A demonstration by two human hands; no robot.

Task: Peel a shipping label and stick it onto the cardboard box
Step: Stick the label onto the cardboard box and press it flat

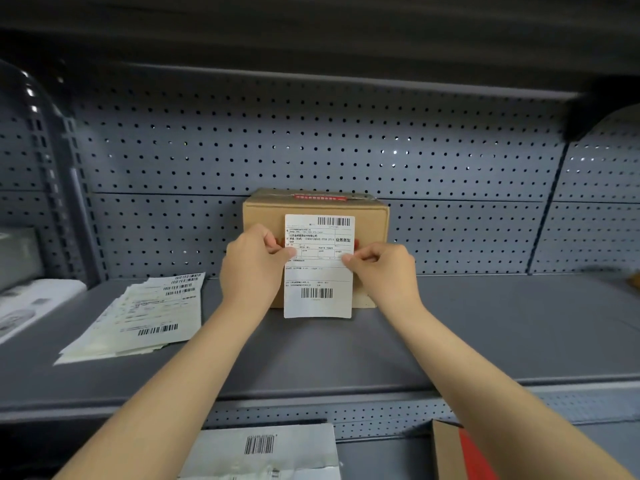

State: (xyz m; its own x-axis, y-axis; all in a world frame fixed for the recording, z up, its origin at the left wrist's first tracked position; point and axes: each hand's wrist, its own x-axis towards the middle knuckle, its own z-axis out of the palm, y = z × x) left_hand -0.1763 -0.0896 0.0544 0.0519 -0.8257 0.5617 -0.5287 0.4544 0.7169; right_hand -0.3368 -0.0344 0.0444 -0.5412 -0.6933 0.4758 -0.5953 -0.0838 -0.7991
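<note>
A brown cardboard box [370, 223] with red tape on top stands on the grey shelf against the pegboard. In front of its near face I hold a white shipping label [318, 278] upright, barcodes at top and bottom. My left hand [252, 265] pinches the label's left edge and my right hand [384, 268] pinches its right edge, at mid height. The label's lower end hangs below the box's bottom edge. Whether the label touches the box I cannot tell.
A fanned stack of label sheets [145, 317] lies on the shelf [485, 327] to the left. White packages [27, 306] sit at the far left. Below the shelf lie a white parcel [263, 452] and a brown-and-red box [457, 455].
</note>
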